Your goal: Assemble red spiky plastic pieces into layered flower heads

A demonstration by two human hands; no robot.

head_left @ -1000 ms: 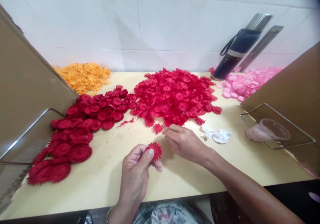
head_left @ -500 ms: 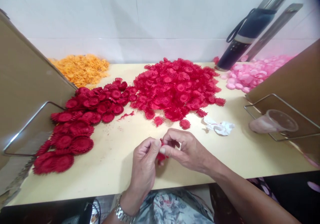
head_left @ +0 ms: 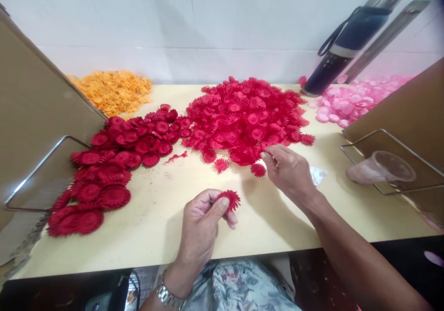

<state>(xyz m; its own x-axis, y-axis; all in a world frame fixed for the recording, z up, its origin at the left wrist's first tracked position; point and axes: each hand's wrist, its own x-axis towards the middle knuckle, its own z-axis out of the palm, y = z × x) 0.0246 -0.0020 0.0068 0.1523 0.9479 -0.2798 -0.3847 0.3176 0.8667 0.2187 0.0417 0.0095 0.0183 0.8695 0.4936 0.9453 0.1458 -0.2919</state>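
My left hand (head_left: pixel 204 223), a watch on its wrist, pinches a red fringed flower piece (head_left: pixel 233 201) between thumb and fingers above the table. At the front right edge of the large heap of red fringed flower pieces (head_left: pixel 243 112) is my right hand (head_left: pixel 289 167), its thumb and fingertips pressed together. What lies between those fingertips blends with the red heap and I cannot make it out. A loose red flower piece (head_left: pixel 257 170) lies just below them. On the left, darker red flower pieces (head_left: pixel 114 195) lie stacked in overlapping rows.
Orange petals (head_left: pixel 118 89) and pink petals (head_left: pixel 357 100) are heaped at the back corners. A dark blue cylinder with a strap (head_left: pixel 329 68) leans against the wall. At right, a plastic cup (head_left: pixel 367 170) sits in a wire holder. White crumpled tissue (head_left: pixel 318 175) is partly hidden.
My right hand has left my left hand and moved up and right to the red heap, now covering part of the tissue. My left hand keeps the flower piece, which shows more fully.
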